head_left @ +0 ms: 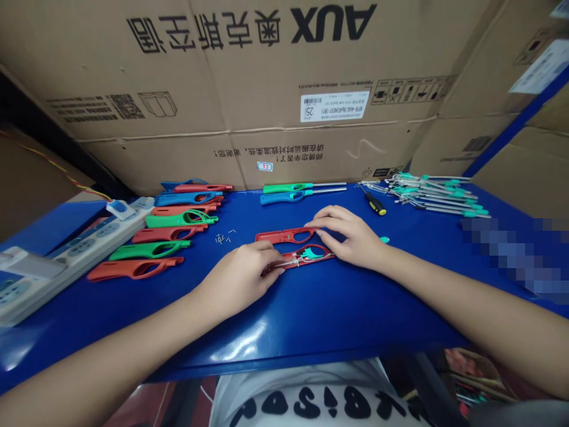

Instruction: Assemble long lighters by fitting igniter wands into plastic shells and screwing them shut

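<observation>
A red lighter shell half [278, 236] lies on the blue table. My right hand [349, 237] has its fingers bent at the right end of this half, with the fingertips touching it. Just below is a second red lighter shell half [320, 255], open side up, holding a metal rod and a teal igniter part [312, 254] with a thin wire. My left hand [249, 273] pinches the left end of that lower half, and its fingers hide part of it. A teal bit [384, 239] shows behind my right wrist.
Red, green and blue lighter shells [164, 234] lie in a row at left, beside a power strip [89, 249]. Small screws [224, 238] sit nearby. Two assembled lighters [287, 197], a screwdriver [376, 203] and piled rods with teal parts [438, 194] lie before a cardboard wall [178, 142].
</observation>
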